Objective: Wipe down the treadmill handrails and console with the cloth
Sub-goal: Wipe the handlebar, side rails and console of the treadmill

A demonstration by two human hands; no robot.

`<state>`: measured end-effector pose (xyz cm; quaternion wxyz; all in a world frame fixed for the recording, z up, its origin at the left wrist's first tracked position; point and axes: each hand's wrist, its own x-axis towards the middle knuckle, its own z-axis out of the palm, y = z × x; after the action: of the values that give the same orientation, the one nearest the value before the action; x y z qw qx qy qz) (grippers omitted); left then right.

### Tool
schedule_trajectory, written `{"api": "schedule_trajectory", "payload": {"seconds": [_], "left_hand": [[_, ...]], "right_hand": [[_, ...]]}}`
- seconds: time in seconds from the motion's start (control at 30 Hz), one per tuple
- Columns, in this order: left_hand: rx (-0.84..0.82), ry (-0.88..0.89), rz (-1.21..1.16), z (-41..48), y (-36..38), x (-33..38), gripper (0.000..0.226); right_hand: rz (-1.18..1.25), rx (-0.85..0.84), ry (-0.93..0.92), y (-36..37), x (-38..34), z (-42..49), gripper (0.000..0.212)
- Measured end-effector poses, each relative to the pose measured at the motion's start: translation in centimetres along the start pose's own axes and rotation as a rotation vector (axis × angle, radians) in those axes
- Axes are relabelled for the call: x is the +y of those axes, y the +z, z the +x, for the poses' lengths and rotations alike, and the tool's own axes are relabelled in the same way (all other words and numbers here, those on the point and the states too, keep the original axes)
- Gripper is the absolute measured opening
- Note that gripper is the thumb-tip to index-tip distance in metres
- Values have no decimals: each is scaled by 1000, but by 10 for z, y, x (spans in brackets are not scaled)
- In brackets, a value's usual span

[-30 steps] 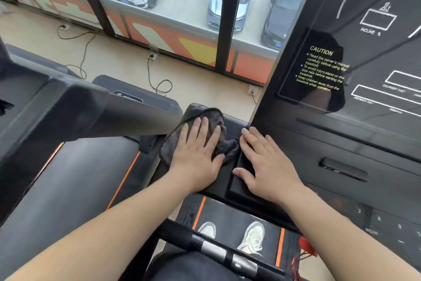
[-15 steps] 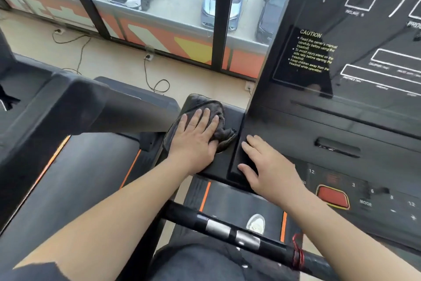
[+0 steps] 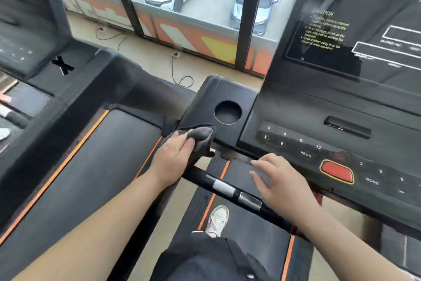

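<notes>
The left hand point(image 3: 175, 155) makes the grip: its fingers and thumb curl round a bunched dark grey cloth point(image 3: 201, 137). The cloth is gathered into a wad, which I take to be for a thick wiping pad with no loose ends trailing. It sticks out at the front of the grip, at the near edge of the black plastic side tray point(image 3: 241, 96). Blur hides whether it presses there or only brushes.

Just beyond the grip lies the round cup-holder recess point(image 3: 227, 112). To the right of the grip rises the black slanted treadmill console point(image 3: 296, 109), with white-numbered keys and, further right, a red oval stop button point(image 3: 336, 171). Just behind and beneath the grip runs the black tubular handrail with silver sensor patches point(image 3: 224, 186), and the left wrist crosses over its left end. Below that, a pale trainer point(image 3: 217, 219) stands on the belt.

The right hand point(image 3: 281, 181) holds nothing. Its fingers are straight and spread, palm down, well to the right of the grip, above the handrail and near the console's lower lip. I cannot tell whether it touches anything. It looks poised to steady the body or brace on the frame while the other hand wipes.

The work seems to be on the tray edge, with the key panel and handrail both within easy reach of the grip. Wiping the keys calls for light pressure, since a firm push could trigger a button.
</notes>
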<state>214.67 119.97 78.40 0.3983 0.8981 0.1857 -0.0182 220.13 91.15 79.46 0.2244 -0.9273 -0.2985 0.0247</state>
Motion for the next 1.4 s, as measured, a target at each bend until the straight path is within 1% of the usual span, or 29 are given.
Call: {"api": "schedule_trajectory", "payload": {"seconds": [0.03,0.07,0.13,0.17,0.2,0.27,0.33,0.43,0.47,0.5,0.6,0.63,0.7,0.73,0.77,0.87,0.9,0.93,0.97,1.0,1.07,1.13,1.23,1.27,1.4], "left_hand": [[-32,3,70,-13,4,-2,48],[-70,55,192,-25,10,-4,47],[-133,224,461,-48,27,-7,49],[-140,275,555,-55,36,-9,51],[-123,283,593,-59,43,-11,50],[-46,287,625,-53,54,-13,41],[-17,247,661,-48,63,-4,34],[23,210,675,-56,85,16,31],[51,246,659,-62,96,24,30],[38,306,636,-71,109,32,31],[-100,617,471,-96,148,47,37],[-139,684,425,-96,149,46,41],[-224,748,466,-76,129,32,44],[-246,738,534,-63,115,22,44],[-237,688,600,-50,98,11,44],[-98,427,751,-33,62,-6,53],[-74,350,796,-34,64,2,53],[-87,282,835,-38,74,14,52],[-112,261,861,-44,89,28,52],[-144,288,865,-52,106,42,53],[-180,456,745,-66,142,61,47],[-190,630,633,-77,163,64,37],[-190,763,596,-68,150,46,34],[-162,778,613,-64,136,33,35],[4,662,724,-36,74,-17,35]], "right_hand": [[-9,-67,45,0,-1,-12,34],[-29,-157,96,0,-1,-24,44],[-95,-332,221,-2,0,-47,67],[-133,-390,267,-4,1,-57,74],[-159,-421,298,-6,2,-65,77],[-193,-435,338,-7,6,-77,73],[-215,-431,369,-7,12,-83,61],[-253,-420,410,-8,13,-82,41],[-261,-415,421,-8,13,-79,38],[-270,-418,431,-9,11,-75,37],[-277,-458,465,-11,10,-66,29],[-271,-461,476,-11,11,-65,26],[-246,-461,499,-9,16,-64,29],[-229,-462,515,-8,17,-65,33],[-212,-466,530,-9,18,-65,37],[-177,-450,548,-6,17,-67,43],[-168,-435,554,-6,16,-67,42],[-166,-424,558,-6,15,-68,42],[-167,-418,560,-7,13,-68,41],[-164,-408,563,-7,12,-69,39],[-165,-393,559,-6,13,-72,32],[-170,-389,557,-5,14,-71,33],[-191,-405,539,-7,14,-70,33],[-194,-403,530,-7,13,-71,31],[-191,-364,514,-5,11,-75,38]]}}
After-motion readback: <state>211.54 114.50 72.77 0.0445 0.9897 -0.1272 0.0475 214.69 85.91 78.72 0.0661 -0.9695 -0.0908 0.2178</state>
